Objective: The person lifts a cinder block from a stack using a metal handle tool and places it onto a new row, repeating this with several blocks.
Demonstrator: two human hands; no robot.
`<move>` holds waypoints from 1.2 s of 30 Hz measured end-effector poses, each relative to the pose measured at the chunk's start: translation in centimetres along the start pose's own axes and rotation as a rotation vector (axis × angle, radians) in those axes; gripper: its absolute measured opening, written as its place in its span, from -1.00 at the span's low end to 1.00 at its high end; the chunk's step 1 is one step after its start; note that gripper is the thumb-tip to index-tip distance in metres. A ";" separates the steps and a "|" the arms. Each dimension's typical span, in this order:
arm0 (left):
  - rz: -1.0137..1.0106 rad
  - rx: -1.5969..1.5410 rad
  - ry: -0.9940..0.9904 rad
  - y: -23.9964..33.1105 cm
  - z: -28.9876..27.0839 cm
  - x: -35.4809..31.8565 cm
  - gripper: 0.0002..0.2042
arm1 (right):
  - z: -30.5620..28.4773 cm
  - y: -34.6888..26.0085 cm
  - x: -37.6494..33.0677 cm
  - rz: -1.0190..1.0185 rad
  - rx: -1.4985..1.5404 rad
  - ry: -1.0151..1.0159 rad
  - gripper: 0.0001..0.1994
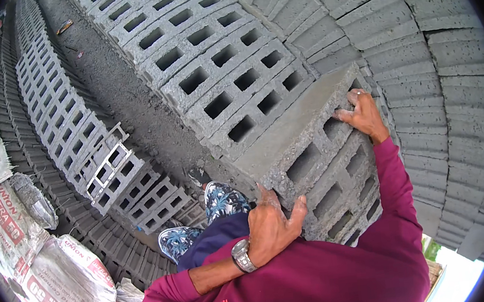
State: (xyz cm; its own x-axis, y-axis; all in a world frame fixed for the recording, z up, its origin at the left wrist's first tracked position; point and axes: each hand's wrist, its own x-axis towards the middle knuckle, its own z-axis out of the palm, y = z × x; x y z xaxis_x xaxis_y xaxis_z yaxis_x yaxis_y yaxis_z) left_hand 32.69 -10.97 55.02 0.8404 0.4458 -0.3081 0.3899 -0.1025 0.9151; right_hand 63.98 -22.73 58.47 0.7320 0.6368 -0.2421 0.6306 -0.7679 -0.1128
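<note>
A grey hollow concrete block (pixel 325 121) lies on its side along the top of a block stack, its smooth face toward the upper left and its holes toward me. My right hand (pixel 365 117) grips its far end, fingers hooked into the end hole. At its near corner is my left hand (pixel 275 224), fingers curled around the edge and thumb up against the holed side; some fingertips are hidden. A metal watch (pixel 242 256) circles my left wrist. More hollow blocks (pixel 340 200) sit directly beneath the gripped one.
Rows of hollow blocks (pixel 199 36) stretch away ahead, with another long row (pixel 56 93) to the left across a dirt strip (pixel 112 76). A tall block wall (pixel 415 76) rises on the right. A pale metal frame (pixel 106 171) lies on the left row. Cement bags (pixel 62 284) are at lower left.
</note>
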 end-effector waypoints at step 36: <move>-1.103 -0.133 0.485 -89.6 -13.8 -17.8 -0.20 | 85.3 -41.7 -17.4 -0.142 -0.065 -0.495 -0.25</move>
State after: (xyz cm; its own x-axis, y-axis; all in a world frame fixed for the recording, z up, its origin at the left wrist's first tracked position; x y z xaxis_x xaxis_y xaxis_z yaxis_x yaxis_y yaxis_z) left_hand -22.40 2.51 -17.86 -0.1585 0.5254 -0.8360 0.7420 0.6220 0.2502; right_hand 2.99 -7.74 -14.79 0.4384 0.6131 -0.6573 0.7414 -0.6601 -0.1212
